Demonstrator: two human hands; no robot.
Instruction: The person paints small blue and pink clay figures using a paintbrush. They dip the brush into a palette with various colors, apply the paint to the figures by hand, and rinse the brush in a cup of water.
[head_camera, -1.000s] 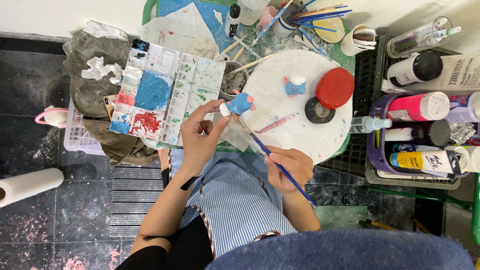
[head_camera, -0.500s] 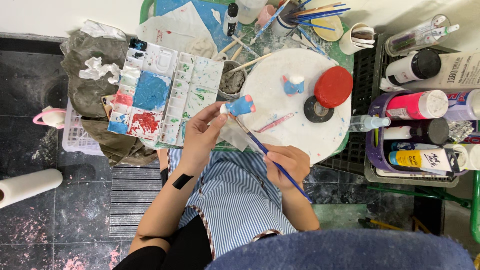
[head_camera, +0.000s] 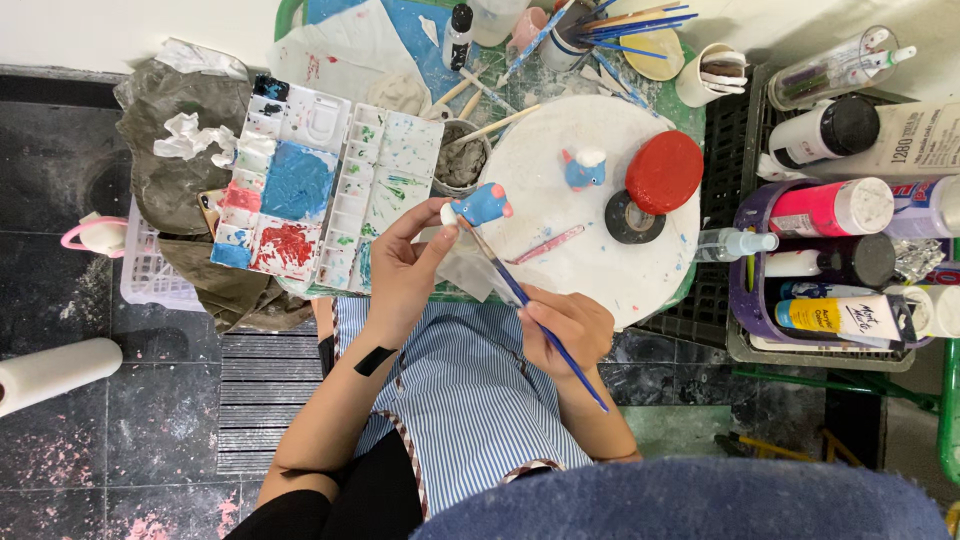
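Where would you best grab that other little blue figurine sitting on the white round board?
Probably by its blue body, low down, coming from above: the blue figurine stands alone on the white round board, clear of the red lid, and its white top may be wet paint.

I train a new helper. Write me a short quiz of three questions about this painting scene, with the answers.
1. True or false: the left hand holds a small blue figure.
2. What does the right hand hold? A) scissors B) a blue-handled brush C) a sponge
3. Fill in: on the round white board, a second blue figure stands beside a ___ lid.

Key: 1 true; 2 B; 3 red.
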